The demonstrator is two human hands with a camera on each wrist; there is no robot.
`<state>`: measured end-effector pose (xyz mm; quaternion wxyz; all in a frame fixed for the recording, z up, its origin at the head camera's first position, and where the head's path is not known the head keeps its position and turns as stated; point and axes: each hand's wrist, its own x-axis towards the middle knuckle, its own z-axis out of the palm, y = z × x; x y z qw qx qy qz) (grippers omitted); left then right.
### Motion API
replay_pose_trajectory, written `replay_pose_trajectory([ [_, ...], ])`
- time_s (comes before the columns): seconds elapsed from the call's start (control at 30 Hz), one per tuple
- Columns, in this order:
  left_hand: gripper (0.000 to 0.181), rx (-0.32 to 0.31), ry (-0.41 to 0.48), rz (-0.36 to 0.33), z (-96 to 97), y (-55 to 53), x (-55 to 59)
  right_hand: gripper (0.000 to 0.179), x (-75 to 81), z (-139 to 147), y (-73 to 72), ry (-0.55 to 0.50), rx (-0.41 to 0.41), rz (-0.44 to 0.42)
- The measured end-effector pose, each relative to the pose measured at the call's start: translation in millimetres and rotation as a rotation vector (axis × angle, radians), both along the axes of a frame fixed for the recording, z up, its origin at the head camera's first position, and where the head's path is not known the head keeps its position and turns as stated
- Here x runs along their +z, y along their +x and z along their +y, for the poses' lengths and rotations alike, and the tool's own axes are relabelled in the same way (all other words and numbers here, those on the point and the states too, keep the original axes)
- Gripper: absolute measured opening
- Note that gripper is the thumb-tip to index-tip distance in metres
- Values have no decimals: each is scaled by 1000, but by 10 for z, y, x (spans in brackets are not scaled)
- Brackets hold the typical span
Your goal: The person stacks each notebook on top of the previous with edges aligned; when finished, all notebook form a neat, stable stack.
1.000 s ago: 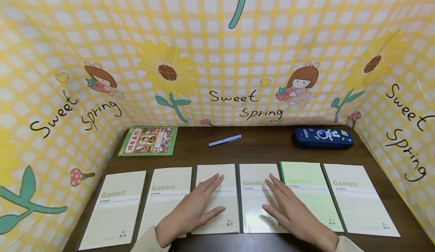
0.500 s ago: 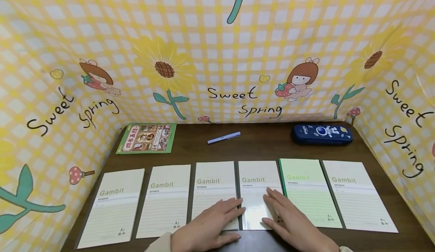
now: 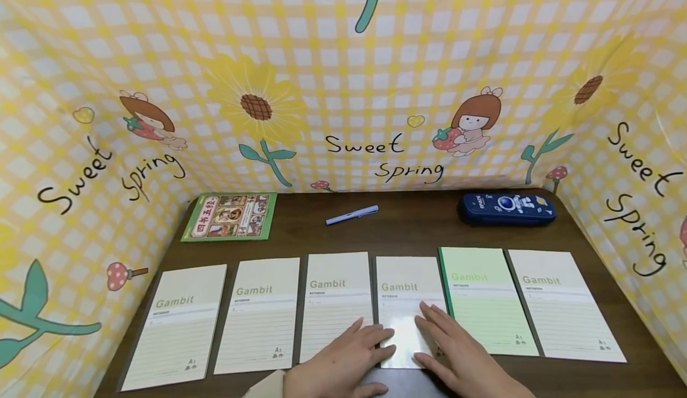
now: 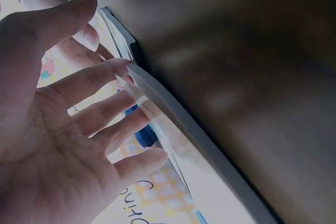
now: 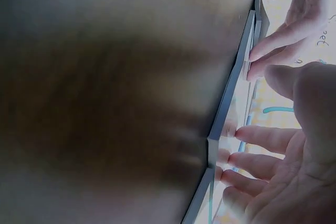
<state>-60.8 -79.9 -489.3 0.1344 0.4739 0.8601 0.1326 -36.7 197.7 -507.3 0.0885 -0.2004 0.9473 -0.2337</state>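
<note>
The shiny notebook (image 3: 401, 320) lies between the left hand (image 3: 341, 362) and the right hand (image 3: 458, 350), its long axis running from near to far. The left reaches its left edge, the right covers its near right corner; both are close, fingers extended, gripping nothing.

We find the head view bright, glare on one notebook (image 3: 405, 319), and the table (image 4: 252, 72) blurred in both wrist views.

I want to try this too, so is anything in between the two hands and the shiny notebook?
No, nothing visible stands between them and the shiny notebook. The left hand reaches over its left edge, the right hand over its right.
</note>
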Motion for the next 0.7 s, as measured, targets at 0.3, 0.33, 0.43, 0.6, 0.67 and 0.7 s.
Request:
replay_pose_trajectory([
  [0.3,56,154,156,-94,29,82,9,65,29,-7,31,-37,-52,-48],
  [0.33,54,203,185,-109,25,83,14,60,36,3,34,-44,-80,-25],
  [0.43,48,352,306,-234,0,71,31,39,74,46,25,-119,-210,7],
  [0.6,43,513,474,-556,-93,68,29,11,144,186,23,-268,-379,-132],
  [0.67,41,542,501,-650,-132,79,15,15,151,251,39,-271,-396,-209],
  [0.7,39,555,513,-690,-148,85,8,18,152,281,48,-265,-404,-244],
])
